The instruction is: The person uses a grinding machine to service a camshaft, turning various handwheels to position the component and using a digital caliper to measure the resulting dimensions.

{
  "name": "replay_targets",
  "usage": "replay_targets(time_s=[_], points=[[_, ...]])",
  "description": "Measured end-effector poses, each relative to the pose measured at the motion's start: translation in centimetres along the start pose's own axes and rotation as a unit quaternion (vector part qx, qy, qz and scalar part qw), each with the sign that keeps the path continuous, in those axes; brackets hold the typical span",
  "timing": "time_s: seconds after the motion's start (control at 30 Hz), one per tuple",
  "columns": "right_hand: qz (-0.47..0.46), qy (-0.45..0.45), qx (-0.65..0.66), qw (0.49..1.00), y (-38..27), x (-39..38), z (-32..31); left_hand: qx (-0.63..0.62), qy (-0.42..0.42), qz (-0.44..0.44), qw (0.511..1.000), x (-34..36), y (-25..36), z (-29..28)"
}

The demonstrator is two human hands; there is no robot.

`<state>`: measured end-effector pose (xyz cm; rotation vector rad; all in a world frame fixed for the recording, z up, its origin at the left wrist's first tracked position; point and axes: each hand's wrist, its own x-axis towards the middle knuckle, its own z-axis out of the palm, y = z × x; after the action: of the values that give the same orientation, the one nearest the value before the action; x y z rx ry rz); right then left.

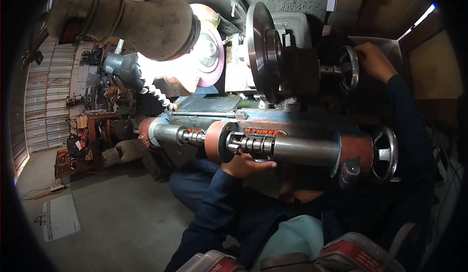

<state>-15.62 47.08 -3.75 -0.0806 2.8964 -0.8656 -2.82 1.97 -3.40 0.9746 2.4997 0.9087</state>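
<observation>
My left hand (243, 166) is under a ridged metal shaft (258, 145), curled against it just right of a red-and-black collar (219, 141). Its thumb points right along the underside, while the other fingers are mostly hidden behind the metal. The shaft runs between a short steel cylinder (168, 133) on the left and a longer steel cylinder (307, 151) on the right. At the upper right, my right hand (376, 61) grips the rim of a chrome handwheel (349, 71). That wheel's spindle leads left toward a large steel disc (261, 53).
A second handwheel (385, 154) sits beyond a red end housing (355, 155). Left of the disc are a brightly lit pink grinding wheel (210, 53), a bulky dark motor housing (146, 26) and a flexible segmented hose (158, 94). A cluttered workbench (90, 140) stands farther left.
</observation>
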Motion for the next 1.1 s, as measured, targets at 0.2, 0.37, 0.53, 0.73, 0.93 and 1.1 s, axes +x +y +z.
replay_targets(time_s=[0.2,0.37,0.53,0.73,0.93,1.1], points=[[-0.059,-0.324,-0.145,0.933,3.3,-0.3,1.2,-0.174,-0.043,-0.06,0.982,1.5,1.4,-0.4],[-0.047,-0.27,-0.131,0.953,0.0,-1.1,1.4,-0.222,0.033,-0.106,0.969,-0.7,-3.6,-1.8],[-0.051,0.084,-0.063,0.993,-1.7,-1.6,-1.7,-0.198,0.008,-0.098,0.975,0.0,-3.0,-1.7],[-0.048,0.103,0.008,0.994,-0.3,-1.2,-1.6,-0.157,0.003,-0.088,0.984,0.2,-1.5,-1.3],[-0.106,-0.228,-0.115,0.961,3.0,-1.3,2.2,-0.145,-0.007,-0.07,0.987,0.8,-0.2,-1.5],[0.109,-0.384,0.067,0.915,-3.5,-3.4,-2.5,-0.14,-0.01,-0.069,0.988,0.6,0.6,-1.7]])
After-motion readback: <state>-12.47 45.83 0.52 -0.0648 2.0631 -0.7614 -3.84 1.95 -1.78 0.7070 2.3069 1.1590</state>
